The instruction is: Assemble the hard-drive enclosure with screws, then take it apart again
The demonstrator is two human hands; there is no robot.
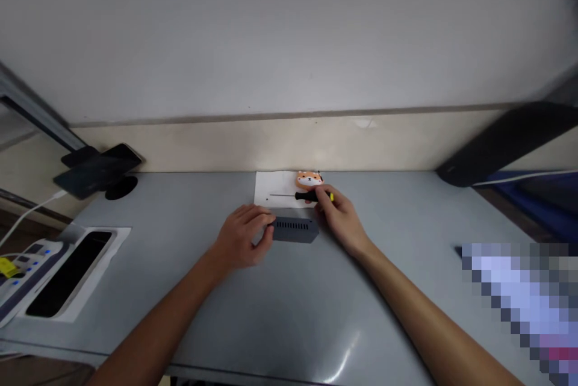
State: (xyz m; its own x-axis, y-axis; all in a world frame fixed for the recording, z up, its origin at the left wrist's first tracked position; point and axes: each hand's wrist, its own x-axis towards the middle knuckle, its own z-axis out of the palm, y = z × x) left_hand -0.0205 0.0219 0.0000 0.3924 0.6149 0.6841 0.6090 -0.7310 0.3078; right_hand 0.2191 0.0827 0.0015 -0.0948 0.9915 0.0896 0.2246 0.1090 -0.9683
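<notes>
Left grip (244,235) clasps the left end of the one grey vented box (294,229), which lies flat mid-surface (293,314). Right grip (341,217) closes on the handle of the one screwdriver (303,196), its shaft pointing left over a single white sheet (275,187) just behind the box, tip off it. One orange toy (309,179) sits on the sheet. Box looks closed with no screws out, so work seems barely begun.
</notes>
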